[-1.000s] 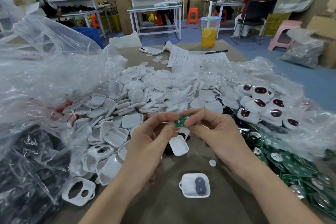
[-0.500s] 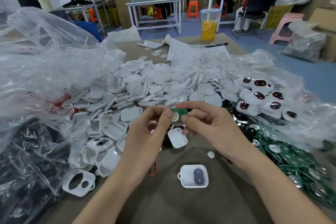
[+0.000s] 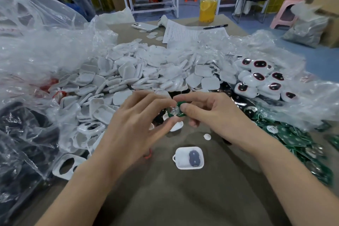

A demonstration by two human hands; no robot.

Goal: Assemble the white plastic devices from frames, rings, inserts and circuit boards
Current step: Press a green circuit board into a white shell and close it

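Both hands hold one small green circuit board (image 3: 175, 111) with a round silver disc, above the table's middle. My left hand (image 3: 139, 126) pinches its left and lower edge. My right hand (image 3: 211, 113) pinches its right edge between thumb and forefinger. Below the hands a white shell (image 3: 180, 163) with a grey insert lies open side up on the brown table (image 3: 174, 198). A heap of white shells (image 3: 146, 73) fills the table's middle. A white frame (image 3: 67, 166) with two holes lies at the left. Green circuit boards (image 3: 293, 139) pile up at the right.
Finished white devices with dark faces (image 3: 260, 79) lie on clear plastic at the right. Large plastic bags (image 3: 36, 51) rise at the left. A phone (image 3: 145, 26), papers (image 3: 183, 33), a pen (image 3: 215, 27) and a cup of orange drink (image 3: 208, 3) stand at the far edge.
The circuit board has turned between my fingers, so its silver disc now faces me. Both hands stay over the same spot; the camera has tilted down a little.
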